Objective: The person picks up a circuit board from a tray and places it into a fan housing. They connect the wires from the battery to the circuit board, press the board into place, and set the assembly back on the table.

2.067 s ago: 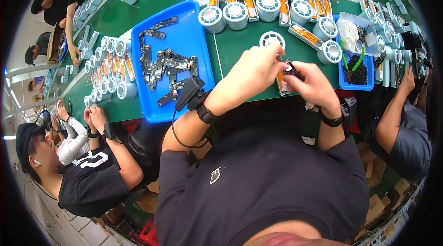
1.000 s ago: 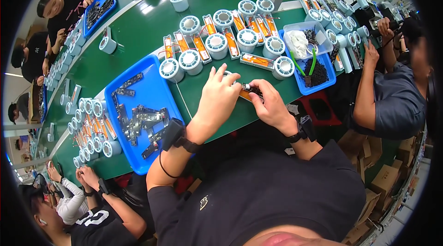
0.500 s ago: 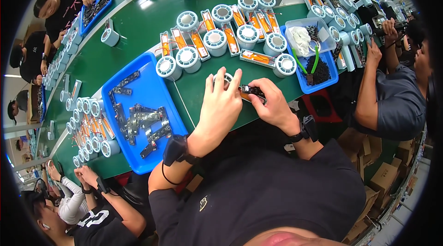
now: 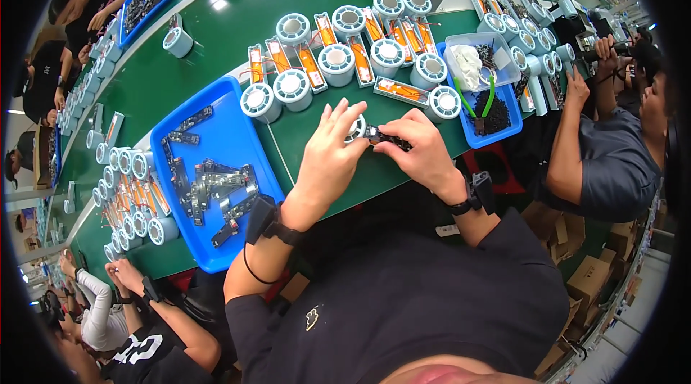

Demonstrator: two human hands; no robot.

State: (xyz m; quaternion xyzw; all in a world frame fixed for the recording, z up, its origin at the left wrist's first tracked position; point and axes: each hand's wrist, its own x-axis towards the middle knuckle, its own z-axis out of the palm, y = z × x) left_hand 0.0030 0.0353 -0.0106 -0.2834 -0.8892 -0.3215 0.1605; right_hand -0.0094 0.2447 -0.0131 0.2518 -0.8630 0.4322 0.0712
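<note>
My left hand (image 4: 327, 161) is wrapped round a light-blue housing (image 4: 356, 128) with a round head, close to the front edge of the green table. Most of that housing is hidden behind the hand. Between thumb and fingers, my right hand (image 4: 423, 152) pinches a narrow black circuit board (image 4: 381, 137) against the housing, just right of its round head. Whether the board is seated cannot be seen. Beyond my hands stand several like units (image 4: 336, 65), with slotted round heads and open handles that hold orange batteries (image 4: 309, 66) and red wires.
Several circuit boards lie in a blue tray (image 4: 270, 161) at left. At right, a smaller blue tray (image 4: 471, 136) holds small black parts, green-handled cutters (image 4: 489, 100) and a clear box (image 4: 507, 49) with white cloth. Other people work at both sides; more units (image 4: 162, 231) stand at left.
My right hand has brought the circuit board over the housing's handle, covering the orange battery seen before. My left hand has shifted slightly left. The whole view has tilted a little.
</note>
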